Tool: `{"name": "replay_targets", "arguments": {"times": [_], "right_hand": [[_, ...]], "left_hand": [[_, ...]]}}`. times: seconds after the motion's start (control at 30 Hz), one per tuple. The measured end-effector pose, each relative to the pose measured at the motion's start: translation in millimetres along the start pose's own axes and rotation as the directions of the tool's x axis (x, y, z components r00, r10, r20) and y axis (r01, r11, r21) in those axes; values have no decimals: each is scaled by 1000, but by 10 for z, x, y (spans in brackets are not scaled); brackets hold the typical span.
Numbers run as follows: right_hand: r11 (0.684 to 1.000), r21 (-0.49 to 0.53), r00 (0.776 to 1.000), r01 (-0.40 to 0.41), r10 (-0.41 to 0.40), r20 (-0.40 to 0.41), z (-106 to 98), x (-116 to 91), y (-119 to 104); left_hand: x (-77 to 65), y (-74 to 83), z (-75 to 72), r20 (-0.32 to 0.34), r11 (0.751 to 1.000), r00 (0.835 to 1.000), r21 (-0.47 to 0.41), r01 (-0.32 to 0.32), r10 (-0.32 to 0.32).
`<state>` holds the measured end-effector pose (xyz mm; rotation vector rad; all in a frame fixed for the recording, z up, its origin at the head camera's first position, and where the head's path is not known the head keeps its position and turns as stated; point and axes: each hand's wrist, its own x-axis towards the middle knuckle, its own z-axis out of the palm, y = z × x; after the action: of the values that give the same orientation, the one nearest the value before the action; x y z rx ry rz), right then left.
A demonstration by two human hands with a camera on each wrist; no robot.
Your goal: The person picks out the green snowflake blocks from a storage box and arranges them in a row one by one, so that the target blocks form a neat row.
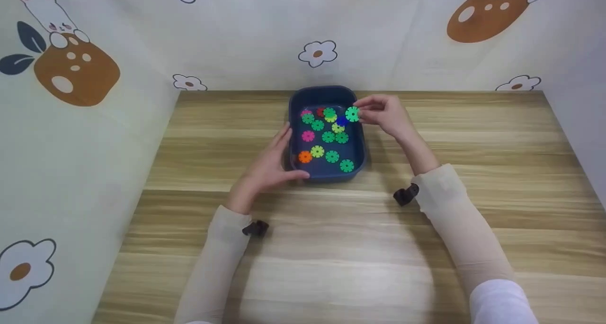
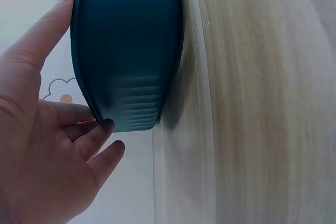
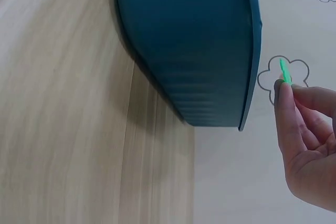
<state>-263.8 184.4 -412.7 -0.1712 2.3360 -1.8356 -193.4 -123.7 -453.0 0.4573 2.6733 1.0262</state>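
Note:
A dark blue plastic bin [image 1: 326, 172] stands on the table, with several notched building discs in green, yellow, pink, orange, red and blue lying inside. At its left side is my left hand [image 1: 270, 160], fingers stretched along the wall and thumb on the front rim. The left wrist view shows that hand [image 2: 52, 145] with fingertips at the bin's rim, the outer fingers slightly bent. Between thumb and fingertips my right hand [image 1: 386, 115] pinches a green notched disc [image 1: 352, 114] over the bin's right rim. In the right wrist view the disc [image 3: 284, 70] appears edge-on, beside the bin.
The wood-grain table [image 1: 341, 248] extends around the bin on the near side and both flanks. Behind it rises a pale wall covering [image 1: 378, 35] printed with flowers and rabbits. Small black devices [image 1: 405, 194] are strapped at both wrists over light sleeves.

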Motion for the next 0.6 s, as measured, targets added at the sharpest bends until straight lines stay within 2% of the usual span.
{"name": "replay_targets", "arguments": {"times": [0.47, 0.6], "right_hand": [[990, 139, 997, 12, -1, -77, -226, 20, 193], [991, 136, 995, -5, 19, -102, -293, 36, 258]], "left_hand": [[-8, 7, 4, -1, 1000, 1000, -5, 8, -8], [-4, 4, 2, -1, 1000, 1000, -1, 1, -1]]}}
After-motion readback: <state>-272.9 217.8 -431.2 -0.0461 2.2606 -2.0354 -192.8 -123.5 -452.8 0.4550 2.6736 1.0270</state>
